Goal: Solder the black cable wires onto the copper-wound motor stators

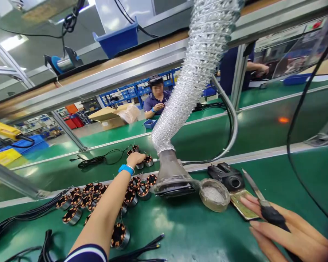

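My left hand (136, 158), with a blue band at the wrist, reaches over the copper-wound motor stators (148, 161) at the back of the bench. Its fingers are hidden behind the back of the hand, so I cannot tell whether one is gripped. Below and left of that arm stand many more stators (71, 215), among them one nearer me (120, 235). On the right, my right hand (287, 225) is closed round the dark handle of a soldering iron (258, 191), its tip pointing up and left. Beneath the iron lies a tray with a yellowish pad (243, 205), beside a black iron stand (226, 176).
A fume hood (171, 171) on a silver duct (196, 62) stands mid-bench. At its right sits a round dish (214, 196). Black cables (144, 249) lie in front, with more bundles (30, 214) at left. A co-worker (156, 98) sits across.
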### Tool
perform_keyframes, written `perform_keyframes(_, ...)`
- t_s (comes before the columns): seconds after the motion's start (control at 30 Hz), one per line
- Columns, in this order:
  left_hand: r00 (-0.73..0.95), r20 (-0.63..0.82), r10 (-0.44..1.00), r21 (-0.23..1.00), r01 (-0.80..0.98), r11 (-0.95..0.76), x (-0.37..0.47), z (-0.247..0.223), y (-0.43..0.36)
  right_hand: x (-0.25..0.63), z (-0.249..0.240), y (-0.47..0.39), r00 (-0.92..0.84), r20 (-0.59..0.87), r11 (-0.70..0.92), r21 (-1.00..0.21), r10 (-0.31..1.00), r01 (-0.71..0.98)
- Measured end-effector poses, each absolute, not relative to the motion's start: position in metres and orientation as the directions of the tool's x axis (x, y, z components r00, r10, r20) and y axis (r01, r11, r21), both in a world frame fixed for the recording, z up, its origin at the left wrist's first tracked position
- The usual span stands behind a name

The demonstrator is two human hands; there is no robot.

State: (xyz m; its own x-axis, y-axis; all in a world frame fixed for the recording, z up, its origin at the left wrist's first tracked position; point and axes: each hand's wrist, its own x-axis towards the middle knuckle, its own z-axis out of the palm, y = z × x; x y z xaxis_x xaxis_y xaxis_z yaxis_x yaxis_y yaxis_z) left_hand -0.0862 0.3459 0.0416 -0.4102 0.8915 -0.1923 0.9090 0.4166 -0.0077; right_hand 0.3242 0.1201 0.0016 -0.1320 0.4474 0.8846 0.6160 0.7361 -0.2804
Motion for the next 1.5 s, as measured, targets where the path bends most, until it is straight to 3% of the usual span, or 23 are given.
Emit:
perform_keyframes(0.13, -0.466, -0.19, 0.864, -0.015, 0.881, 0.472, -0.078, 0.048, 0.35, 0.322, 0.006, 0.111, -0.209, 0.908, 0.813, -0.201, 0.364, 0.546)
perform_keyframes(0.33, -0.509, -0.124, 0.852, -0.094, 0.861, 0.501, -0.071, 0.065, 0.32, 0.307, 0.02, 0.108, -0.187, 0.924, 0.841, -0.202, 0.333, 0.501)
perform_keyframes(0.53, -0.397, -0.007, 0.918, -0.246, 0.89, 0.383, -0.091, 0.138, 0.235, 0.306, 0.031, 0.1, -0.062, 0.944, 0.807, -0.242, 0.325, 0.539)
perform_keyframes(0.63, -0.314, 0.001, 0.949, -0.259, 0.917, 0.304, -0.089, 0.17, 0.167, 0.302, 0.034, 0.093, -0.01, 0.938, 0.797, -0.289, 0.347, 0.53)
perform_keyframes(0.77, -0.039, -0.18, 0.983, 0.028, 0.999, 0.045, -0.041, 0.157, 0.085, 0.294, 0.029, 0.09, -0.019, 0.944, 0.819, -0.276, 0.33, 0.502)
perform_keyframes(0.87, 0.166, -0.25, 0.954, 0.049, 0.986, -0.159, 0.016, 0.113, 0.062, 0.288, 0.023, 0.093, -0.042, 0.948, 0.825, -0.254, 0.317, 0.505)
perform_keyframes(0.97, 0.137, -0.191, 0.972, -0.016, 0.99, -0.143, 0.064, 0.07, 0.069, 0.284, 0.016, 0.093, -0.081, 0.917, 0.819, -0.305, 0.39, 0.487)
perform_keyframes(1.07, 0.078, -0.128, 0.989, -0.007, 0.997, -0.079, 0.086, 0.05, 0.077, 0.28, 0.004, 0.084, -0.129, 0.869, 0.803, -0.373, 0.478, 0.464)
perform_keyframes(1.2, 0.139, -0.089, 0.986, 0.23, 0.966, -0.116, 0.071, 0.05, 0.067, 0.269, -0.02, 0.069, -0.236, 0.795, 0.767, -0.388, 0.559, 0.511)
perform_keyframes(1.3, 0.211, -0.157, 0.965, 0.4, 0.907, -0.133, 0.048, 0.046, 0.049, 0.259, -0.034, 0.066, -0.288, 0.73, 0.713, -0.372, 0.62, 0.594)
perform_keyframes(1.4, 0.336, -0.251, 0.908, 0.484, 0.856, -0.183, 0.034, 0.03, 0.037, 0.254, -0.041, 0.068, -0.318, 0.716, 0.712, -0.346, 0.621, 0.61)
perform_keyframes(1.5, 0.353, -0.216, 0.91, 0.48, 0.85, -0.216, 0.029, 0.011, 0.035, 0.26, -0.046, 0.066, -0.386, 0.738, 0.812, -0.376, 0.554, 0.446)
